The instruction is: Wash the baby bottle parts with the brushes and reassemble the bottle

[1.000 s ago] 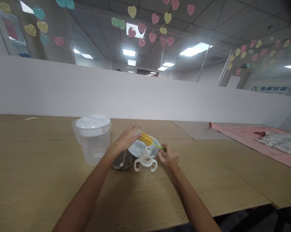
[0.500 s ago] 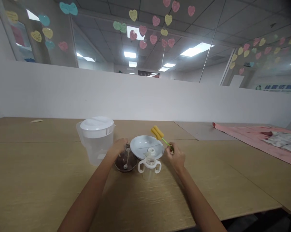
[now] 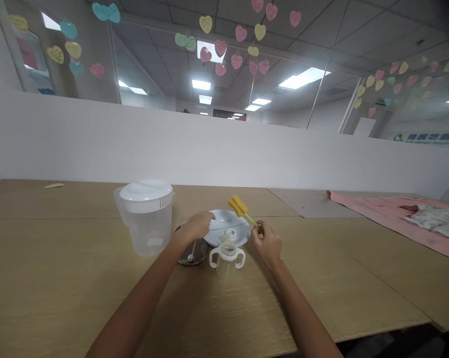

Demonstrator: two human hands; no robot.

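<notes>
My right hand (image 3: 268, 242) is closed on the green handle of a bottle brush (image 3: 239, 205), its yellow sponge head tilted up to the left above a white bowl (image 3: 242, 236). My left hand (image 3: 198, 227) reaches over the bowl's left rim with one finger toward its inside; the other fingers are mostly hidden, and whether they grip anything is unclear. Under that hand lies a dark round dish (image 3: 200, 252) with a straw-like piece (image 3: 191, 256) in it. A clear baby bottle with white handles (image 3: 227, 256) stands open in front of the bowl. A white spouted bottle top (image 3: 230, 233) is just behind it.
A translucent pitcher with a white lid (image 3: 149, 219) stands left of the dark dish. Pink cloth with a patterned piece (image 3: 433, 219) lies at the far right. A low white wall (image 3: 209, 154) borders the table's back; the front edge shows at lower right.
My left hand has moved right, from the dark dish to the white bowl's left rim. My right hand still holds the bottle brush, nearly in place.
</notes>
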